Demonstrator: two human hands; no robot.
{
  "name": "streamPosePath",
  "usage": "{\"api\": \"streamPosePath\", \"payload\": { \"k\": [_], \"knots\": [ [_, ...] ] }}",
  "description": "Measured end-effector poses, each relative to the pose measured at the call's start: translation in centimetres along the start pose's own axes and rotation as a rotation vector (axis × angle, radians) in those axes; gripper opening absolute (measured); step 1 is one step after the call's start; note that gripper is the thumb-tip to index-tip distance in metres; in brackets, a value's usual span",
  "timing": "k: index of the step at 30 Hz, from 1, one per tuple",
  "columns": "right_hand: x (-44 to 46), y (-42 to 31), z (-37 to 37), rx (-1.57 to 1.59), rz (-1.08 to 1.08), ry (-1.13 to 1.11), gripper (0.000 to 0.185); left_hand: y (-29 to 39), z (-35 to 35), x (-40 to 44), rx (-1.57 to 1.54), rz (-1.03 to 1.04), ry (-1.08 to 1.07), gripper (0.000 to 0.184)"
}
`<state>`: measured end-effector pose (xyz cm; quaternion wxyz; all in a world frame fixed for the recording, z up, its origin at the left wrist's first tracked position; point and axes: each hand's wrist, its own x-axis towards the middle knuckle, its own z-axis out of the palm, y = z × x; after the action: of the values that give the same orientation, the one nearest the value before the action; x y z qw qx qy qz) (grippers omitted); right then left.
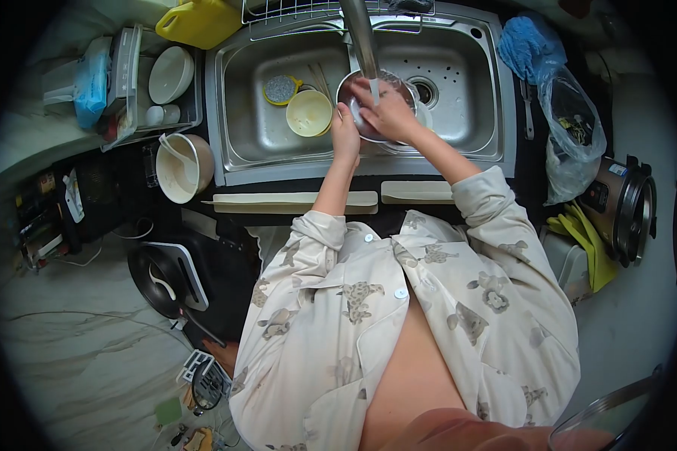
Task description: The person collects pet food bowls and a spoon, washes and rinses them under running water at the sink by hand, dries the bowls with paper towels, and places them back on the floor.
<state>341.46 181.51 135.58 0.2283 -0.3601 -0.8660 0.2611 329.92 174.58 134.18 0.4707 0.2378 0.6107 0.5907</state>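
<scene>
A shiny metal bowl is held under the faucet, over the middle of the double sink. My left hand grips its near left side, thumb up at the rim. My right hand reaches into the bowl beneath the spout, its fingers stretched and apart, touching the inside. A white dish shows partly behind my right hand; the rest of it is hidden. In the left basin, a cream bowl, a yellow-edged scrubbing sponge and chopsticks lie close to my left hand.
A wire rack spans the sink's back. Left stand a pot with a ladle and a dish container. On the right are a plastic bag, yellow gloves and a rice cooker. Dark bits dot the right basin.
</scene>
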Motion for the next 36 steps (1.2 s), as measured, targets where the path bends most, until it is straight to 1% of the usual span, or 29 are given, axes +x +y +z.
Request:
{"api": "streamPosePath", "payload": {
  "k": [2, 3, 4, 6, 7, 8, 9, 10, 11, 13, 14, 15, 16, 17, 18, 20, 21, 22, 23, 24, 25, 26, 28, 29, 30, 32, 33, 34, 36],
  "knots": [
    [-0.6, -2.0, -0.6, 0.063, -0.118, -0.193, 0.047, 0.2, 0.1, 0.3, -0.016, 0.03, -0.028, 0.052],
    [-1.3, -1.4, 1.1, 0.013, -0.179, -0.072, 0.047, 0.4, 0.2, 0.4, -0.036, 0.064, -0.052, 0.052],
    [-1.5, -1.7, 0.7, 0.013, -0.178, -0.073, 0.047, 0.2, 0.1, 0.6, -0.037, 0.063, -0.052, 0.052],
    [-2.9, -2.1, -0.5, 0.08, -0.107, -0.313, 0.045, -0.3, -0.4, 0.8, -0.023, -0.093, 0.019, 0.05],
    [-3.6, -2.6, -1.5, 0.214, -0.111, -0.265, 0.042, -0.9, -0.9, 1.3, -0.022, -0.097, 0.016, 0.05],
    [-4.0, -2.3, -2.5, 0.213, -0.108, -0.265, 0.042, -1.4, -1.4, 2.0, 0.021, -0.038, 0.034, 0.049],
    [-4.3, -1.8, -3.3, 0.145, -0.132, -0.308, 0.04, -2.0, -1.8, 2.6, 0.063, 0.023, 0.053, 0.048],
    [-4.7, -1.4, -4.0, 0.078, -0.159, -0.355, 0.04, -1.6, -1.8, 2.3, 0.06, 0.022, 0.058, 0.048],
    [-4.8, -0.7, -4.6, 0.08, -0.158, -0.356, 0.04, -0.8, -1.7, 1.8, 0.039, 0.027, 0.049, 0.048],
    [-3.9, 1.3, -5.5, -0.303, -0.237, -0.332, 0.044, -0.1, -1.3, 1.7, 0.022, 0.04, 0.028, 0.048],
    [-3.3, 1.7, -5.3, -0.305, -0.236, -0.331, 0.044, -0.3, -1.1, 1.6, 0.008, -0.013, 0.045, 0.049],
    [-2.8, 1.9, -4.6, -0.318, -0.224, -0.246, 0.046, -0.5, -1.2, 1.4, -0.003, -0.068, 0.062, 0.049],
    [-2.2, 1.5, -4.2, -0.333, -0.213, -0.159, 0.048, -0.2, -1.0, 1.4, 0.0, -0.068, 0.059, 0.049],
    [-2.0, 0.8, -3.8, -0.398, -0.197, -0.197, 0.049, 0.1, -0.7, 1.4, -0.043, -0.049, 0.047, 0.049],
    [-2.6, 0.0, -3.5, -0.398, -0.195, -0.194, 0.049, 0.5, -0.6, 1.4, -0.085, -0.031, 0.035, 0.05],
    [-3.9, -1.3, -2.9, -0.025, -0.344, -0.173, 0.049, -0.8, -1.2, 2.2, -0.067, -0.021, 0.037, 0.05],
    [-3.9, -0.9, -3.4, -0.013, -0.329, -0.243, 0.055, -1.9, -1.6, 2.6, -0.052, -0.016, 0.041, 0.05],
    [-4.1, -0.6, -4.1, -0.009, -0.329, -0.248, 0.055, -2.6, -2.0, 2.5, -0.035, -0.016, 0.048, 0.051],
    [-4.0, -0.1, -5.0, -0.202, -0.242, -0.31, 0.057, -0.2, -1.9, 1.3, 0.0, -0.163, 0.0, 0.051],
    [-3.9, 0.5, -5.6, -0.397, -0.151, -0.369, 0.058, 0.0, -1.6, 1.2, 0.0, -0.166, -0.002, 0.051],
    [-3.5, 1.0, -5.4, -0.328, -0.143, -0.413, 0.072, -0.1, -1.4, 1.1, -0.004, -0.154, 0.004, 0.052],
    [-3.7, 1.0, -5.0, -0.329, -0.14, -0.413, 0.072, -0.1, -1.1, 1.0, -0.007, -0.142, 0.01, 0.052],
    [-3.1, 0.0, -3.7, -0.428, -0.145, -0.343, 0.08, -0.3, -0.3, 1.1, -0.009, -0.12, -0.004, 0.052],
    [-2.8, -0.5, -2.7, -0.415, -0.086, -0.353, 0.088, -0.2, 0.0, 1.1, -0.013, -0.097, -0.011, 0.052],
    [-2.4, -0.7, -2.2, -0.415, -0.084, -0.351, 0.088, -0.1, 0.1, 1.1, -0.011, -0.097, -0.013, 0.052],
    [-1.8, -1.2, -1.7, -0.299, -0.156, -0.369, 0.083, 0.9, 0.2, 0.7, -0.068, -0.178, -0.065, 0.051],
    [-2.0, -0.7, -0.8, -0.121, -0.232, -0.327, 0.074, 0.9, 0.2, 0.8, -0.066, -0.176, -0.066, 0.051],
    [-2.1, -0.7, -0.8, -0.12, -0.231, -0.327, 0.074, 0.6, 0.0, 0.9, -0.072, -0.17, -0.053, 0.051],
    [-2.4, -0.6, -1.0, -0.005, -0.27, -0.349, 0.065, -0.1, -0.3, 1.1, -0.089, -0.158, -0.022, 0.051]
  ]
}}
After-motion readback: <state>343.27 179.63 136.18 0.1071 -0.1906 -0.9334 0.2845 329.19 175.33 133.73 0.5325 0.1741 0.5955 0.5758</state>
